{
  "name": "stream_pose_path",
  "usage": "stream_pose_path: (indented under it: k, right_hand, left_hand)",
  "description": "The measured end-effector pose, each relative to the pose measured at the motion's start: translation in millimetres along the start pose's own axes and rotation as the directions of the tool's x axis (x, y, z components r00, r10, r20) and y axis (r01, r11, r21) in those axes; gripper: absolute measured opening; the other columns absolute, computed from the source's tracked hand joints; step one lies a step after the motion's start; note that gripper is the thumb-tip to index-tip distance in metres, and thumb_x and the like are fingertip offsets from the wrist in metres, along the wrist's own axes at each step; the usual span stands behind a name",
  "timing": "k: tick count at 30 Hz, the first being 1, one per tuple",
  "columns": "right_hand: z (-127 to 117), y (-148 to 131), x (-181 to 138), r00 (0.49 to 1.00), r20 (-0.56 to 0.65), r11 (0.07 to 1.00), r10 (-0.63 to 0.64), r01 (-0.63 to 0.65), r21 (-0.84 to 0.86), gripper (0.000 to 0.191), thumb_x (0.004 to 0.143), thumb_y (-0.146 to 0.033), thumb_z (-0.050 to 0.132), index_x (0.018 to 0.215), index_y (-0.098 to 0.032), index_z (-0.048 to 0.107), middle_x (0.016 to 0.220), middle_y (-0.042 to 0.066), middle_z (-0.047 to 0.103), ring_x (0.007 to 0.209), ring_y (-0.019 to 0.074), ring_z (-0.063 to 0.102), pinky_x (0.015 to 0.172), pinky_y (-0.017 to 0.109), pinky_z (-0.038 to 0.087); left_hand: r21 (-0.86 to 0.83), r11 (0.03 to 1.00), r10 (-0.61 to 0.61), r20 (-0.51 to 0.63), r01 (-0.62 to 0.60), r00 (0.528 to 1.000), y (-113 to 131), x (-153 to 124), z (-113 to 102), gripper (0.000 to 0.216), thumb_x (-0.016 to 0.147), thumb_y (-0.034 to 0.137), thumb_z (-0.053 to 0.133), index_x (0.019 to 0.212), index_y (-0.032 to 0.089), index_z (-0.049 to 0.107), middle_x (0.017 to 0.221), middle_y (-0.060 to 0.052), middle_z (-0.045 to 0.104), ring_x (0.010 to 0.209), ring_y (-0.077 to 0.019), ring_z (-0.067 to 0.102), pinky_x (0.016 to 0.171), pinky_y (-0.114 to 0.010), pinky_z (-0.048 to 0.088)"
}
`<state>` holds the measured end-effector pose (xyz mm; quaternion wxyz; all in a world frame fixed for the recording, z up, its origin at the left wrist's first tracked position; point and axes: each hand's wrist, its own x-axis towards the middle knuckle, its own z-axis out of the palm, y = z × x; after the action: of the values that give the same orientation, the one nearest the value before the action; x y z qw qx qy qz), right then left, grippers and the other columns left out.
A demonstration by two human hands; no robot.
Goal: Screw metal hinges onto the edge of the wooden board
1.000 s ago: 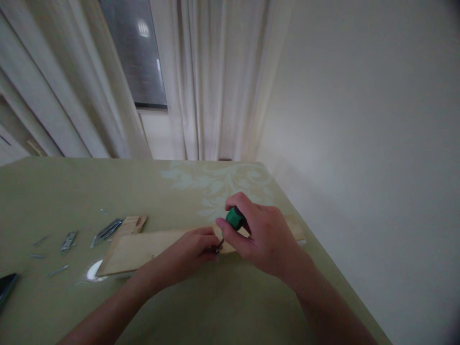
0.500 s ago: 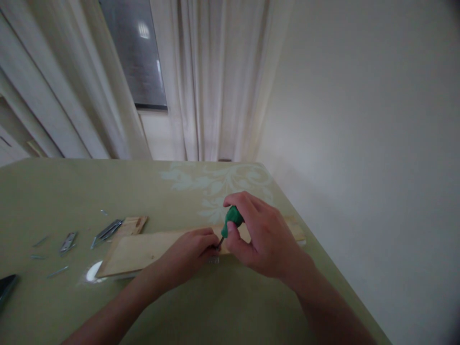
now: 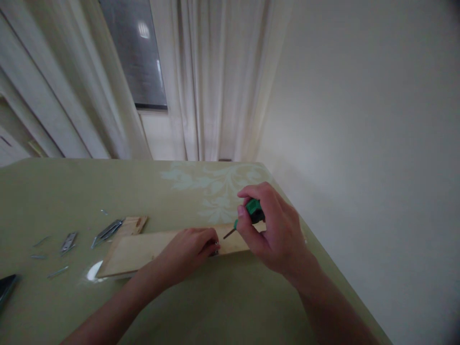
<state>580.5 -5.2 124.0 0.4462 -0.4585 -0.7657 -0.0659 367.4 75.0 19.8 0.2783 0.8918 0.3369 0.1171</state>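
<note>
Head view: wooden board (image 3: 143, 251) under left hand (image 3: 189, 251), fingers pinched on metal fitting (image 3: 214, 250) at its near edge; screwdriver (image 3: 253, 211) gripped tight by right hand (image 3: 276, 232), tip just beside the left fingertips, where a slip could jab them.

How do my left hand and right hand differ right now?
The left hand rests low on the wooden board, fingers curled on a small metal part; the right hand hovers above it. The left hand holds no tool; the right hand holds a green-handled screwdriver, its tip clear of the board. Both are bare, over the same board.
</note>
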Motion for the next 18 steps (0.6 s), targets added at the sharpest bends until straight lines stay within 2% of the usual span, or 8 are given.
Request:
stream_pose_path:
  k: [3,7,10,13,18]
  right_hand:
    - [1,1,0,1.0,0.024,1.0,-0.009,0.009,0.0,0.02,0.102,-0.016,0.055,0.121,-0.024,0.055,0.103,0.004,0.067,0.09,0.0183,0.067,0.08,0.032,0.054]
    - [12,1,-2,0.986,0.167,1.0,-0.014,0.013,0.006,0.017,0.102,-0.018,0.055,0.118,-0.023,0.057,0.102,0.004,0.069,0.086,0.0182,0.067,0.076,0.031,0.053]
    - [23,1,-3,0.968,0.25,1.0,-0.02,0.016,0.019,0.017,0.105,-0.02,0.053,0.12,-0.022,0.059,0.107,0.006,0.071,0.092,0.0199,0.069,0.081,0.033,0.055]
    - [29,2,-3,0.966,0.258,0.999,-0.031,0.024,0.031,0.015,0.106,-0.021,0.053,0.119,-0.021,0.06,0.108,0.007,0.072,0.096,0.0213,0.07,0.084,0.035,0.056]
    - [33,3,-4,0.967,0.256,0.997,-0.021,0.002,0.074,0.012,0.106,-0.022,0.055,0.117,-0.022,0.06,0.104,0.005,0.07,0.09,0.0192,0.067,0.082,0.033,0.054]
  left_hand:
    - [-0.03,1.0,0.011,0.017,-0.011,1.0,-3,0,-4,0.017,0.103,0.025,0.059,0.094,0.02,0.072,0.091,-0.003,0.079,0.08,-0.0185,0.07,0.074,-0.028,0.044]
    - [-0.062,0.997,0.039,0.011,-0.038,0.999,-7,-1,-4,0.017,0.102,0.025,0.06,0.094,0.02,0.074,0.091,-0.001,0.079,0.08,-0.0178,0.07,0.074,-0.028,0.043]
    - [-0.085,0.996,0.036,-0.012,-0.036,0.999,-7,-3,-5,0.017,0.099,0.021,0.06,0.087,0.019,0.073,0.087,-0.001,0.079,0.075,-0.0164,0.068,0.071,-0.027,0.042]
    - [-0.12,0.992,0.029,-0.018,-0.031,0.999,-6,-3,-8,0.018,0.094,0.016,0.058,0.083,0.019,0.072,0.084,0.0,0.079,0.073,-0.0153,0.066,0.07,-0.027,0.041]
    - [-0.127,0.991,0.028,-0.019,-0.03,0.999,-8,-3,-10,0.02,0.091,0.013,0.055,0.079,0.018,0.07,0.078,0.001,0.075,0.071,-0.0146,0.061,0.068,-0.026,0.039]
